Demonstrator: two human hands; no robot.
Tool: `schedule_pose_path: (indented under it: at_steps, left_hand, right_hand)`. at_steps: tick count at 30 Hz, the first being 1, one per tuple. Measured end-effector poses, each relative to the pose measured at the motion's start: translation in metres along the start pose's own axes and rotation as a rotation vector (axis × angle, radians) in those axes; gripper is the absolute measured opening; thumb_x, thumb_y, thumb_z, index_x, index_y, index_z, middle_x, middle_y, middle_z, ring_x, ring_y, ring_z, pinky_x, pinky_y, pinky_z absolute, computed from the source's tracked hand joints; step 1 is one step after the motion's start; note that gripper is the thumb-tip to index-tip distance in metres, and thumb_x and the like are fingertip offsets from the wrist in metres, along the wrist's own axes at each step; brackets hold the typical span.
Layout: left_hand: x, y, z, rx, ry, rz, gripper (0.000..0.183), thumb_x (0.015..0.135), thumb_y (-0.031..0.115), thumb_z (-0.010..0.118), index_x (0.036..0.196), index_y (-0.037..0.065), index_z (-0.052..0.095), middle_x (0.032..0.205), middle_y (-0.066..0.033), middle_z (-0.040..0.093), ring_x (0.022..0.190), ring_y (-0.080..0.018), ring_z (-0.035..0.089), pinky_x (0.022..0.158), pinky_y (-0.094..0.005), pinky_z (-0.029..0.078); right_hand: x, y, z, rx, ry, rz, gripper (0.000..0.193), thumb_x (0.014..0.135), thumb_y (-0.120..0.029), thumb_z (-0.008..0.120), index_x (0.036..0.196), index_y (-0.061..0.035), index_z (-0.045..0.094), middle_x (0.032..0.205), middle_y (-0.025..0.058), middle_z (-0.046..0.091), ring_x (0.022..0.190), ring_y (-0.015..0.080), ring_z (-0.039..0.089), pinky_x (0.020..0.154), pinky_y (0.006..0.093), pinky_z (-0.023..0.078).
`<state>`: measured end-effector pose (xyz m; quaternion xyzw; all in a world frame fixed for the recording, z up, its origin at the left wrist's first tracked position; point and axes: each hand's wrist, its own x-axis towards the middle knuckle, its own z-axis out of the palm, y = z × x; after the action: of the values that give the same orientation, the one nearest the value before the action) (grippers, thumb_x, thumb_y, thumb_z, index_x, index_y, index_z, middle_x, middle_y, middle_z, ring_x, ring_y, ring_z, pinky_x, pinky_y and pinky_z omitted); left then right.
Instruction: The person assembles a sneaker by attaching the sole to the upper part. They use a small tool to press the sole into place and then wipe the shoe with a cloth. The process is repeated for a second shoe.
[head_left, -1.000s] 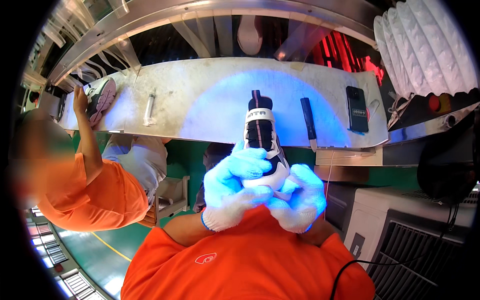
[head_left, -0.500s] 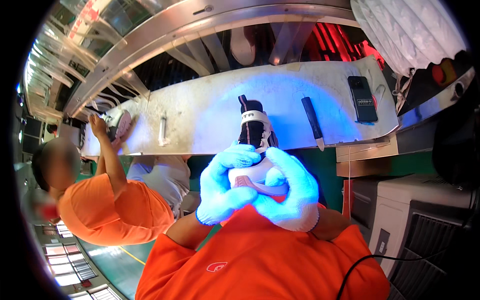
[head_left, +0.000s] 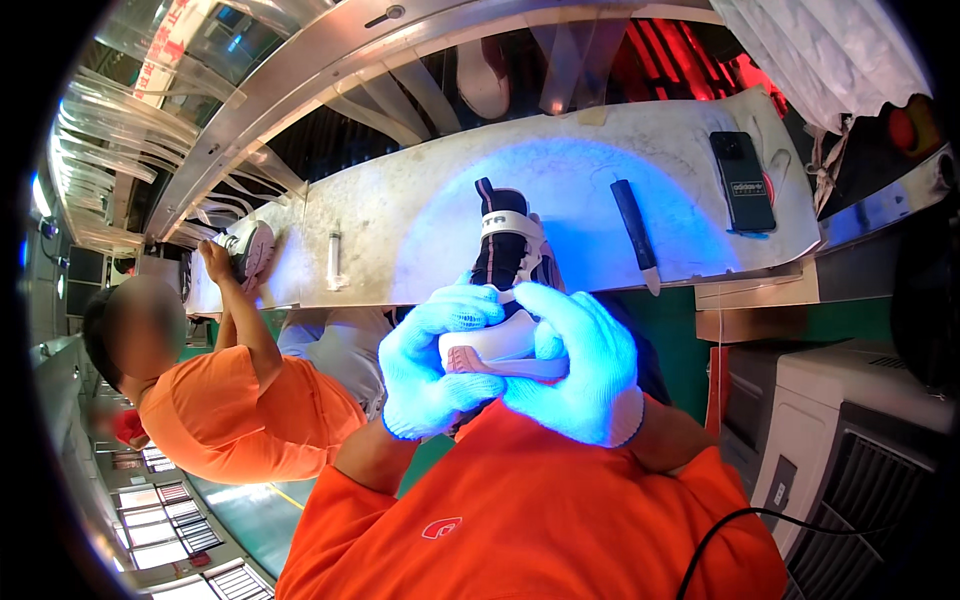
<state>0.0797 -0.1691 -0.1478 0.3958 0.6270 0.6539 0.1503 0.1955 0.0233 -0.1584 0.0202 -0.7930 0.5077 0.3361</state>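
Note:
A black and white sneaker with a pinkish sole is held between my two gloved hands at the table's near edge. Its toe points toward me and its heel pull loop points away. My left hand wraps the toe's left side, thumb on the sole edge. My right hand grips the other side, fingers curled over the upper. Blue-violet light falls on both white knit gloves and the shoe. To the right of the shoe lies a dark-handled knife, its blade tip toward me.
On the pale worktable lie a dark phone at right and a syringe at left. A co-worker in orange handles another sneaker. Behind runs a metal-framed machine with clear strips; a grey machine stands at right.
My view has shifted slightly, so the table items sit further right. Both hands keep their hold, and the sneaker's toe has tilted a little to the left.

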Motion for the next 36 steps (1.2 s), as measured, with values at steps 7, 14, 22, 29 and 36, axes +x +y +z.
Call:
schedule_pose_path:
  at_steps: [7, 14, 22, 29, 36]
  left_hand:
    - [0.005, 0.003, -0.009, -0.020, -0.056, -0.029, 0.059, 0.076, 0.018, 0.103, 0.123, 0.000, 0.073, 0.128, -0.0195, 0.077, 0.131, -0.0374, 0.071, 0.119, -0.0542, 0.051]
    - [0.008, 0.000, -0.019, 0.017, -0.095, -0.005, 0.057, 0.077, 0.018, 0.103, 0.122, 0.000, 0.074, 0.126, -0.0187, 0.077, 0.128, -0.0375, 0.072, 0.117, -0.0536, 0.053]
    - [0.007, -0.004, -0.021, -0.009, -0.106, -0.007, 0.057, 0.078, 0.019, 0.102, 0.122, 0.000, 0.072, 0.126, -0.0194, 0.077, 0.128, -0.0381, 0.071, 0.116, -0.0533, 0.052]
    - [0.008, 0.009, -0.025, -0.160, -0.156, -0.104, 0.063, 0.081, 0.036, 0.098, 0.125, 0.006, 0.064, 0.131, -0.0166, 0.071, 0.138, -0.0383, 0.061, 0.125, -0.0557, 0.040]
    - [0.013, 0.020, -0.035, -0.170, -0.089, -0.312, 0.044, 0.078, 0.015, 0.096, 0.108, 0.009, 0.064, 0.122, -0.0126, 0.072, 0.134, -0.0343, 0.063, 0.117, -0.0515, 0.049]
  right_hand:
    - [0.007, 0.015, 0.003, -0.007, -0.013, -0.126, 0.082, 0.068, -0.026, 0.108, 0.138, -0.0027, 0.070, 0.112, 0.0163, 0.078, 0.081, 0.0307, 0.073, 0.068, 0.0404, 0.060]
    - [0.014, 0.018, 0.003, 0.028, -0.060, -0.134, 0.078, 0.067, -0.025, 0.107, 0.134, -0.0048, 0.071, 0.106, 0.0131, 0.076, 0.081, 0.0303, 0.073, 0.069, 0.0402, 0.060]
    - [0.022, 0.024, 0.005, 0.134, -0.091, -0.090, 0.065, 0.068, -0.021, 0.105, 0.123, -0.0072, 0.074, 0.100, 0.0112, 0.073, 0.084, 0.0320, 0.074, 0.072, 0.0412, 0.061]
    - [0.020, 0.017, 0.020, 0.106, -0.062, -0.093, 0.060, 0.069, -0.025, 0.107, 0.116, -0.0067, 0.075, 0.098, 0.0106, 0.073, 0.082, 0.0306, 0.075, 0.070, 0.0398, 0.062]
    - [0.016, 0.016, 0.036, 0.047, -0.059, -0.092, 0.063, 0.068, -0.031, 0.106, 0.118, -0.0101, 0.075, 0.098, 0.0095, 0.071, 0.082, 0.0309, 0.074, 0.069, 0.0419, 0.062]
